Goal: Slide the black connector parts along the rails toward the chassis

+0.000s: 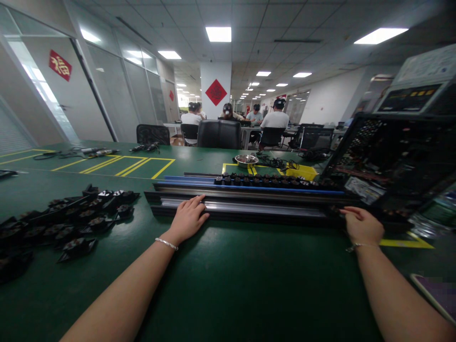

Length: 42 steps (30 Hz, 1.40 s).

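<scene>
Several long metal rails lie side by side across the green table. My left hand rests flat on the near rail towards its left end, fingers together. My right hand touches the near rail's right end, fingers curled over its edge. A row of small black parts sits along the far rail with a blue strip. Both wrists wear thin bracelets.
A heap of small black parts lies at the left. An open computer case stands at the right, a metal bowl behind the rails. A phone lies at the near right. Several people sit at far desks.
</scene>
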{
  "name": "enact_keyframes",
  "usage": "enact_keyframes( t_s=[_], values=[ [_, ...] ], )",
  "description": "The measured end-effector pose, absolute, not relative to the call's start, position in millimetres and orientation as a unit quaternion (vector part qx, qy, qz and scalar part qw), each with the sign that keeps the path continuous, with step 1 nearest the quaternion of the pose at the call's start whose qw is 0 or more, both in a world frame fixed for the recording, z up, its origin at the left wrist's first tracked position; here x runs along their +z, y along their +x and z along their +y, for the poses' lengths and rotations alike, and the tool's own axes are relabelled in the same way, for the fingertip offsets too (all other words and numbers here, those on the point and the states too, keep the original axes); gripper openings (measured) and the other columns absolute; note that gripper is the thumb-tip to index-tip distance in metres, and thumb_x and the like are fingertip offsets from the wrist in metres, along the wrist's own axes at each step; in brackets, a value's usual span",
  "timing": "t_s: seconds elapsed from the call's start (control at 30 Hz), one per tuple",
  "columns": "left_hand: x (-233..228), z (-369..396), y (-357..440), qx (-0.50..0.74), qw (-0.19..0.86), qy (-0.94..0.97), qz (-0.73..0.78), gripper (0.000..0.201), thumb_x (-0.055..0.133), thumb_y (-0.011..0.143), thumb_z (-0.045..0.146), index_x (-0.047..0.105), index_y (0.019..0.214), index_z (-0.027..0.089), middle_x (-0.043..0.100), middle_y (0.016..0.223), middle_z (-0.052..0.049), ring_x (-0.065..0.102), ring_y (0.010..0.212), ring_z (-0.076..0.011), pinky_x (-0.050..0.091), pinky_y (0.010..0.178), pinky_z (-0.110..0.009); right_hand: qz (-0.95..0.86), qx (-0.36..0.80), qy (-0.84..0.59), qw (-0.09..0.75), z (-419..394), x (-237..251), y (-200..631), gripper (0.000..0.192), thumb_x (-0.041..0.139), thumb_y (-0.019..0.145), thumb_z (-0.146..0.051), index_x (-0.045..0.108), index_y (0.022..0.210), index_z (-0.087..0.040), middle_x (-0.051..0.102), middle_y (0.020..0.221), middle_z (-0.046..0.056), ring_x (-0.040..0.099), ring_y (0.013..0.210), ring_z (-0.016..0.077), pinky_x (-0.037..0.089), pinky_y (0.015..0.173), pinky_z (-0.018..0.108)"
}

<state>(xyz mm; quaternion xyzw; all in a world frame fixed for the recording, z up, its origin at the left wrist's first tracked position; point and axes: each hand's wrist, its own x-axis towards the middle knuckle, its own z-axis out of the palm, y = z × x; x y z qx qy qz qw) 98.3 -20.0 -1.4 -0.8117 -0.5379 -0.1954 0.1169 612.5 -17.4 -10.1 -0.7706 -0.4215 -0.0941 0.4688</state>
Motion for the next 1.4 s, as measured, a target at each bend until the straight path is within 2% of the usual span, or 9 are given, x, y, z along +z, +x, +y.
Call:
enact_keyframes(
  t_s=[0.17, 0.4, 0.97, 1.3, 1.4],
  values=[
    [-1, -20, 99, -0.194, 0.115, -0.812, -0.539, 0.024, 0.041, 0.087, 0.041, 0.057, 0.095, 0.025, 0.040, 0.142, -0.003, 0.041, 0.125, -0.0225, 0.033, 0.099, -0.043, -0.405, -0.069, -0.779, 0.474, -19, -3, 602, 0.029, 0.047, 0.063, -0.030, 0.068, 0.082, -0.022, 0.070, 0.085, 0.003, 0.059, 0.076, 0.0200, 0.043, 0.067, 0.030],
    [-2, -19, 98, -0.190, 0.122, -0.811, -0.540, 0.024, 0.043, 0.086, 0.041, 0.057, 0.095, 0.025, 0.040, 0.142, -0.003, 0.041, 0.125, -0.0228, 0.033, 0.099, -0.043, -0.428, -0.067, -0.764, 0.478, -18, -2, 597, 0.031, 0.045, 0.062, -0.032, 0.068, 0.081, -0.022, 0.071, 0.081, 0.003, 0.060, 0.079, 0.0216, 0.044, 0.069, 0.032],
    [0, -21, 98, -0.187, 0.110, -0.813, -0.539, 0.024, 0.042, 0.087, 0.041, 0.057, 0.095, 0.024, 0.039, 0.143, -0.004, 0.040, 0.126, -0.0225, 0.032, 0.100, -0.043, -0.510, -0.058, -0.731, 0.448, -18, 5, 571, 0.028, 0.045, 0.066, -0.030, 0.066, 0.081, -0.021, 0.070, 0.087, 0.005, 0.059, 0.093, 0.0222, 0.042, 0.084, 0.032],
    [0, -20, 98, -0.184, 0.106, -0.814, -0.541, 0.024, 0.042, 0.087, 0.041, 0.057, 0.095, 0.024, 0.039, 0.143, -0.004, 0.039, 0.126, -0.0224, 0.031, 0.100, -0.043, -0.568, -0.058, -0.677, 0.465, -15, 4, 556, 0.026, 0.044, 0.067, -0.031, 0.065, 0.078, -0.021, 0.070, 0.081, 0.005, 0.060, 0.094, 0.0246, 0.043, 0.086, 0.040],
    [-1, -20, 98, -0.186, 0.109, -0.811, -0.544, 0.023, 0.043, 0.086, 0.041, 0.057, 0.095, 0.024, 0.033, 0.146, -0.005, 0.041, 0.124, -0.0239, 0.032, 0.099, -0.044, -0.576, -0.055, -0.664, 0.473, -13, 3, 552, 0.024, 0.045, 0.067, -0.032, 0.065, 0.076, -0.021, 0.070, 0.079, 0.005, 0.061, 0.092, 0.0241, 0.044, 0.087, 0.040]
  ],
)
